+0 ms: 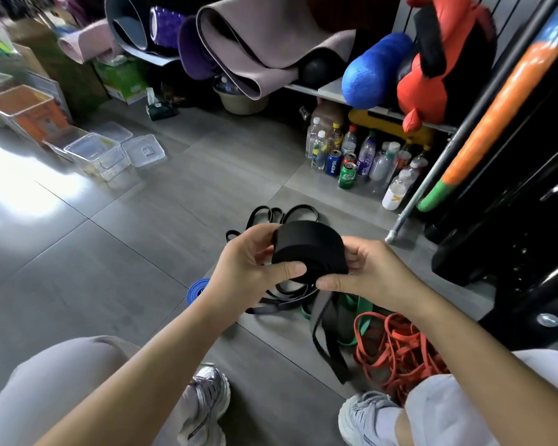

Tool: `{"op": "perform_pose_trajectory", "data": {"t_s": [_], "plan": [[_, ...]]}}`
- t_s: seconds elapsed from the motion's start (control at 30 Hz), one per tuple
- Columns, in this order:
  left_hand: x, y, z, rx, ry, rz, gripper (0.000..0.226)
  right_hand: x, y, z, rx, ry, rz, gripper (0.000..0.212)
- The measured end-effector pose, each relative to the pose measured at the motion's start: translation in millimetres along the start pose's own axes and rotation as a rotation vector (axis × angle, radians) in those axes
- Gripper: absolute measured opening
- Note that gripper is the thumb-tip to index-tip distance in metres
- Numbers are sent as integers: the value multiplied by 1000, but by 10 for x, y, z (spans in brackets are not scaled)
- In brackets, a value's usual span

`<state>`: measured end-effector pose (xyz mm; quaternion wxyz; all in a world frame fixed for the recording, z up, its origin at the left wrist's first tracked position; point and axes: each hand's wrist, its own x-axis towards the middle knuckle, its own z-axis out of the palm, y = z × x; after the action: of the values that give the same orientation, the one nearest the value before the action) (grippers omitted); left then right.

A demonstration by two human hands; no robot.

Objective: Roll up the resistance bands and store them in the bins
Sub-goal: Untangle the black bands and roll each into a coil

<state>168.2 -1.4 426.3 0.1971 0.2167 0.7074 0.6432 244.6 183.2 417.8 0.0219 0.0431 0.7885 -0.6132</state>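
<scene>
A wide black resistance band, wound into a thick roll (pixel 310 249), is held above the floor between both hands. My left hand (pixel 248 262) grips its left side, thumb across the front. My right hand (pixel 364 275) pinches the right side and lower edge. The band's loose tail (pixel 327 342) hangs down to the floor. Under the hands lie thin black bands (pixel 277 217), a green band (pixel 358 305), a tangle of orange-red bands (pixel 400 346) and a blue band (pixel 197 289). Clear plastic bins (pixel 97 156) stand at the far left on the floor.
A shelf with rolled yoga mats (pixel 255 49), a blue foam roller (pixel 371 69) and a red bag runs along the back. Bottles and cans (pixel 358 159) stand beneath it. A black rack and a metal pole (pixel 432 175) are at the right. My knees and shoes (pixel 207 403) fill the foreground.
</scene>
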Motion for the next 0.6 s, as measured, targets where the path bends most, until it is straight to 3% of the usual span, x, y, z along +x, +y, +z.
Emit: {"op": "perform_pose_trajectory", "data": {"t_s": [0.1,0.17,0.2,0.27,0.33,0.4,0.5,0.6], "plan": [[-37,26,9,-352,-32,-112,41,-6,-26,29,115,55,-18,44],[-40,28,7,-380,-70,-158,38,-16,-29,33,121,84,-23,43],[-31,23,4,-259,-84,-144,38,-21,-26,30,94,85,-23,42],[-21,-5,-1,212,-75,-75,43,-37,-14,26,-38,99,-2,38],[-59,-34,2,696,-75,78,58,-42,7,39,-322,114,41,33],[-111,-68,29,997,-165,225,67,-74,0,110,-627,74,52,31],[-153,-82,54,1120,-274,172,47,-119,-6,228,-734,4,30,30],[-118,-53,24,1049,-250,119,37,-109,7,221,-704,8,39,33]]}}
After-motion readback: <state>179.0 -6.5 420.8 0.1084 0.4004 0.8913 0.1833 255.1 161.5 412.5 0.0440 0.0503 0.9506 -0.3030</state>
